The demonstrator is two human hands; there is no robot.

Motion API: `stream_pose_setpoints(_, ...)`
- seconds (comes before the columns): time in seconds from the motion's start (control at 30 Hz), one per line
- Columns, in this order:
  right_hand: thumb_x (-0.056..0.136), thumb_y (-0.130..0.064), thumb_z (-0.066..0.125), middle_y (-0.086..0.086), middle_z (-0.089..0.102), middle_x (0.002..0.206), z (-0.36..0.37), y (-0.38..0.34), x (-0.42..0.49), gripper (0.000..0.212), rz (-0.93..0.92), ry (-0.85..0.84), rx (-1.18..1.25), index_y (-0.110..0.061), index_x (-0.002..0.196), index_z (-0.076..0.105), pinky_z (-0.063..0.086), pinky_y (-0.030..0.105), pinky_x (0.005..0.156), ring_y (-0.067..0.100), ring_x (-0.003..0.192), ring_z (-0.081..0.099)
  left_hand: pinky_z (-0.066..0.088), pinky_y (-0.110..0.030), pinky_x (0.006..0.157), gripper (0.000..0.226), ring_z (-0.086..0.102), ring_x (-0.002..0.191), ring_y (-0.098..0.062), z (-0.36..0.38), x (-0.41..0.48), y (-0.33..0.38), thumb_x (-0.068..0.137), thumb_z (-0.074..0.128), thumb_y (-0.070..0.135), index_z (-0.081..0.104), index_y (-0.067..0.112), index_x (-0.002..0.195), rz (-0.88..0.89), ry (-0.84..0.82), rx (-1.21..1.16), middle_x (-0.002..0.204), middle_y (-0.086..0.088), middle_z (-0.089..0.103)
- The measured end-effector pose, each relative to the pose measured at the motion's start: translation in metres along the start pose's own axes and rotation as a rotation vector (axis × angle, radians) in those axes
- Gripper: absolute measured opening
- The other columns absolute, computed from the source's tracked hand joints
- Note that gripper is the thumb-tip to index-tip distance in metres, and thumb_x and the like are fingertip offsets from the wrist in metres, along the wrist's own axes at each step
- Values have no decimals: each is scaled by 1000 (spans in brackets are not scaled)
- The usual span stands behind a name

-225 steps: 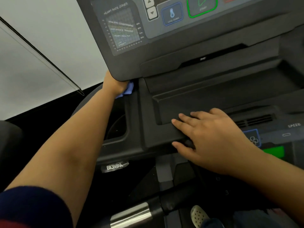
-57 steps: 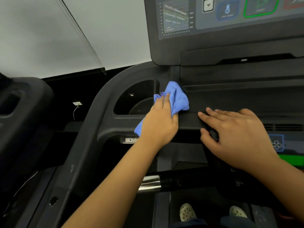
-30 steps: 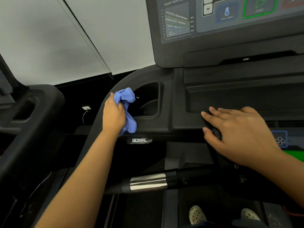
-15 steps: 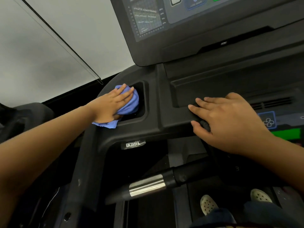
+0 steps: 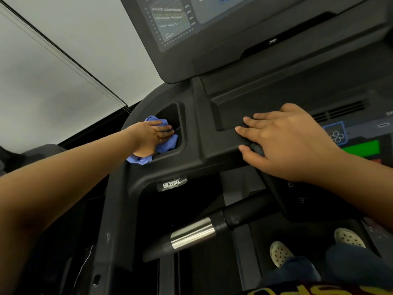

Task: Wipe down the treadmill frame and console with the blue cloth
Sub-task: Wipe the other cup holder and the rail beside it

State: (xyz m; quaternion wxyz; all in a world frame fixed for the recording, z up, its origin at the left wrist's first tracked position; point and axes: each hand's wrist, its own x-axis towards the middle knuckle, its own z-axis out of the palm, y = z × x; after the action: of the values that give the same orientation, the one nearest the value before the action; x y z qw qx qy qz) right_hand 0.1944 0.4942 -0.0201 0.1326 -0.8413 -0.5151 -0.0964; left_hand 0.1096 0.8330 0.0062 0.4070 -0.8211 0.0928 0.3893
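The bunched blue cloth (image 5: 168, 144) lies at the left rim of the cup-holder recess (image 5: 170, 112) in the black treadmill frame (image 5: 119, 199). My left hand (image 5: 150, 138) presses it there, fingers stretched flat over it and pointing right. Part of the cloth sticks out under my palm. My right hand (image 5: 285, 141) rests flat on the console ledge (image 5: 225, 154), fingers spread and pointing left, thumb by a dark knob below the edge. The console screen (image 5: 212, 39) rises above both hands.
A handlebar with a chrome sleeve (image 5: 193, 235) juts out below the ledge. Fan and green buttons (image 5: 361, 146) sit right of my right hand. My shoes (image 5: 280, 252) stand on the deck. A pale wall (image 5: 53, 81) lies to the left.
My left hand has slid the cloth from the curved outer frame into the cup-holder recess and a little deeper. My right hand has stayed on the ledge.
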Motion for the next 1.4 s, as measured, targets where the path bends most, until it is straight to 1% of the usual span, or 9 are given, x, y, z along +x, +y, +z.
stream_pose_setpoints(0.1,86,-47,31,6,68,116,0,1,-1,55,-2,4,-15,-18,114,68,41,34,80,18,108,64,-2,-28,116,47,10,146,-14,4,-14,4,104,20,33,33,19,147,30,109,-159,156,2,24)
stream_pose_setpoints(0.2,86,-47,31,5,67,117,1,1,0,54,6,8,-16,-19,115,68,41,35,81,18,109,64,9,-26,115,66,26,141,-12,10,-26,6,95,5,45,52,23,135,-47,171,-391,147,6,41)
stream_pose_setpoints(0.37,85,-48,31,3,68,117,1,1,-1,54,19,-7,-5,-20,114,68,40,34,81,17,108,64,38,-34,98,44,47,116,-14,15,-40,35,101,25,35,68,22,99,-292,278,-878,110,7,62)
stream_pose_setpoints(0.57,84,-47,32,4,69,114,-1,-5,-3,54,27,2,19,-19,112,70,41,33,77,17,104,66,31,-26,68,55,59,80,-24,20,-47,74,94,28,41,72,12,79,-609,635,-919,72,-5,64)
stream_pose_setpoints(0.77,85,-47,30,4,69,114,-2,-6,-3,56,30,-12,38,-20,112,69,40,33,79,16,105,65,46,-33,72,37,61,82,-22,6,-44,115,95,43,44,69,19,85,-1035,836,-1245,78,0,66)
stream_pose_setpoints(0.97,84,-45,32,6,70,112,-1,-6,-4,54,42,-2,47,-17,110,71,43,35,79,18,104,66,46,-47,91,63,58,105,-26,-17,-25,141,83,40,58,58,5,112,-1287,835,-1398,109,-8,64)
stream_pose_setpoints(1.13,84,-44,34,7,69,113,-2,-4,-4,53,43,-10,45,-16,111,70,42,34,78,18,105,66,33,-27,109,56,44,130,-16,-32,-29,147,91,47,41,46,7,135,-823,1125,-1317,139,-5,50)
stream_pose_setpoints(1.23,84,-44,33,8,68,114,-2,-3,-3,54,39,-24,32,-16,112,70,42,35,77,19,105,66,31,-36,112,58,34,138,-16,-10,-40,141,92,50,35,39,6,141,-491,1139,-1167,147,-5,42)
stream_pose_setpoints(1.4,84,-44,34,9,68,115,0,-6,-2,54,38,-14,43,-15,111,71,38,36,77,20,107,65,38,-20,96,46,53,113,-7,7,-45,113,94,43,40,55,13,129,-349,1053,-1070,122,7,59)
